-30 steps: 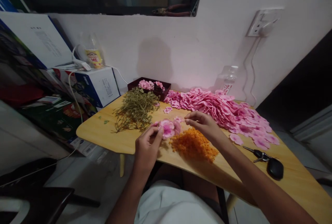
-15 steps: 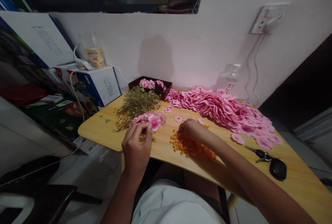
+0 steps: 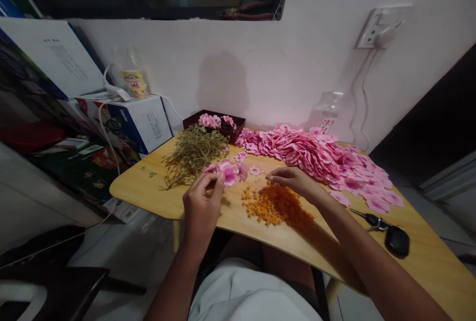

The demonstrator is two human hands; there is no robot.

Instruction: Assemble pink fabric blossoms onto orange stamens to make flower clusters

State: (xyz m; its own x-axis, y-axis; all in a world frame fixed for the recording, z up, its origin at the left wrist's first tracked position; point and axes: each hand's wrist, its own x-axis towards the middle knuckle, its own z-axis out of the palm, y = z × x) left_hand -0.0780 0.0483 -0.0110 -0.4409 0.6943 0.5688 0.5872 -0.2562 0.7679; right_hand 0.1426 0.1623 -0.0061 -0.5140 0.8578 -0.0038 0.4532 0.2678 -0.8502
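Note:
My left hand (image 3: 203, 204) pinches a cluster of pink fabric flowers (image 3: 228, 171) just above the wooden table (image 3: 156, 192). My right hand (image 3: 293, 182) hovers over the far edge of a heap of small orange pieces (image 3: 277, 206), fingertips pinched together; whether a piece is between them is too small to see. A tangle of green stems (image 3: 193, 155) lies left of the flowers. A long pile of loose pink petals (image 3: 316, 155) stretches along the back and right of the table.
A dark tray (image 3: 217, 125) with finished pink flowers stands by the wall. Keys with a black fob (image 3: 390, 237) lie at the right. A clear bottle (image 3: 325, 115) stands against the wall. Boxes (image 3: 137, 120) stack at the left, beyond the table edge.
My left hand has shifted the flower cluster back to the right. My right hand has lifted off the orange heap, fingers pinched.

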